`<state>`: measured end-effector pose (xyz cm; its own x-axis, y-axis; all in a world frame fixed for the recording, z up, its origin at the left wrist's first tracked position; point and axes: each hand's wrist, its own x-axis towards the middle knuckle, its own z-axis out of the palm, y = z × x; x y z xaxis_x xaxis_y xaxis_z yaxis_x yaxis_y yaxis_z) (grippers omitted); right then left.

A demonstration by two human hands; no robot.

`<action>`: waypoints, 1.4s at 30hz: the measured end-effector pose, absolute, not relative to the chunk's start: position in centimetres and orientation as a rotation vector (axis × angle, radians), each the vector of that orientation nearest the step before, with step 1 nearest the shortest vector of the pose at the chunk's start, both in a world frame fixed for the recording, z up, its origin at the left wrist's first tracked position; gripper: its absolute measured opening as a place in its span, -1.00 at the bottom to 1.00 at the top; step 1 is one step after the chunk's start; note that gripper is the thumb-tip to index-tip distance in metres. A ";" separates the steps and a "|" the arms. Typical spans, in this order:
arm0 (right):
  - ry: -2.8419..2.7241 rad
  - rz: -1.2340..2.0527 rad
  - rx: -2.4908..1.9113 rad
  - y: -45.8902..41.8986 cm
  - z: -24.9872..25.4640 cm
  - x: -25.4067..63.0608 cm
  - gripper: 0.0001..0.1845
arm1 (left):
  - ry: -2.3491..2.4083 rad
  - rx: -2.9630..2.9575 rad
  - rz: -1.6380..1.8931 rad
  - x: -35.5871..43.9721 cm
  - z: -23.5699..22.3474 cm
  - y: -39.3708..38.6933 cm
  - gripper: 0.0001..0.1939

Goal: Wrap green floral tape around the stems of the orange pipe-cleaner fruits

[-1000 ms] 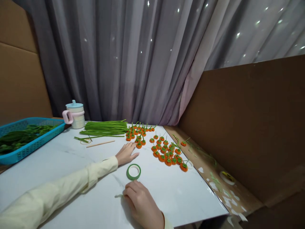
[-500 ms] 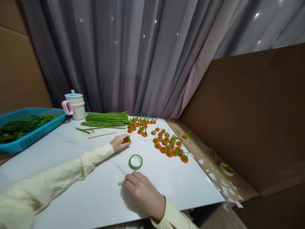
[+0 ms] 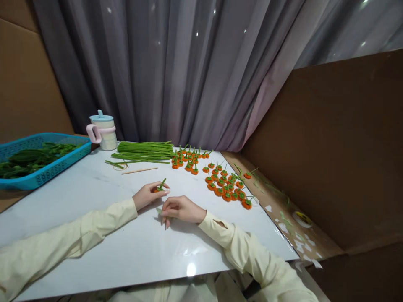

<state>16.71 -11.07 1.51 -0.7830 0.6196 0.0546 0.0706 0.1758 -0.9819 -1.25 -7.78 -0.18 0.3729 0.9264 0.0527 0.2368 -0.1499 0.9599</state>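
My left hand (image 3: 150,194) is closed around a small orange fuzzy persimmon (image 3: 156,190), whose green stem sticks up between the fingers. Close beside it, my right hand (image 3: 182,210) pinches a small pale green scrap (image 3: 159,211), perhaps a bit of tape. The roll of green tape is not visible now; my right hand covers the area where it lay. To the right stand rows of finished-looking orange persimmons (image 3: 226,196) with green tops and stems. A second group of orange persimmons (image 3: 189,167) stands farther back.
Green pipe-cleaner-like stems (image 3: 143,151) lie in a bundle at the back, with a thin wooden stick (image 3: 139,171) before them. A lidded cup (image 3: 107,132) and a blue basket (image 3: 47,177) of green pieces stand left. A yellow-centred tape roll (image 3: 302,219) and scraps lie right.
My right hand has moved forward to beside my left and now holds the pale green scrap from the table. My left hand has drawn nearer with the persimmon. The view has shifted slightly.
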 end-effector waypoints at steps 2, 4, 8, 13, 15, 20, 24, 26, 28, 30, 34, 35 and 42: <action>-1.905 1.752 -0.647 -10.7 0.8 16.6 -0.60 | 1.073 1.595 0.886 -1.4 -0.1 -7.7 -0.58; -1.865 1.755 -0.674 -10.4 0.5 16.9 -0.58 | 1.075 1.576 0.901 -1.4 -0.1 -7.7 -0.60; -1.773 1.655 -0.761 -9.6 0.6 17.8 -0.60 | 1.079 1.552 0.897 -1.4 -0.1 -7.5 -0.60; -1.599 1.643 -0.792 -8.5 0.4 18.4 -0.57 | 1.064 1.497 0.869 -1.5 -0.2 -7.1 -0.55; -1.575 1.650 -0.789 -8.3 0.1 18.5 -0.57 | 1.026 1.450 0.873 -1.6 -0.2 -7.0 -0.56; -1.504 1.633 -0.797 -8.0 -0.1 18.7 -0.61 | 0.927 1.338 0.838 -1.7 -0.1 -6.9 -0.48; -1.474 1.622 -0.798 -7.8 0.0 18.9 -0.64 | 0.907 1.415 0.831 -1.6 -0.1 -7.1 -0.40; -1.471 1.621 -0.798 -7.7 0.1 18.9 -0.65 | 0.903 1.502 0.831 -1.5 -0.1 -7.2 -0.44; -1.475 1.621 -0.802 -7.8 0.2 18.9 -0.65 | 0.906 1.556 0.825 -1.3 -0.1 -7.2 -0.50; -1.482 1.616 -0.809 -7.9 0.3 18.8 -0.64 | 0.918 1.576 0.819 -1.2 -0.1 -7.3 -0.55; -1.515 1.606 -0.820 -8.3 0.6 18.9 -0.64 | 0.958 1.586 0.826 -1.2 -0.3 -7.5 -0.60; -1.525 1.603 -0.820 -8.3 0.6 18.9 -0.64 | 0.975 1.620 0.857 -1.3 -0.3 -7.5 -0.62; -1.567 1.566 -0.838 -8.6 0.3 18.8 -0.66 | 1.061 1.972 0.957 -1.7 -1.2 -7.8 -0.67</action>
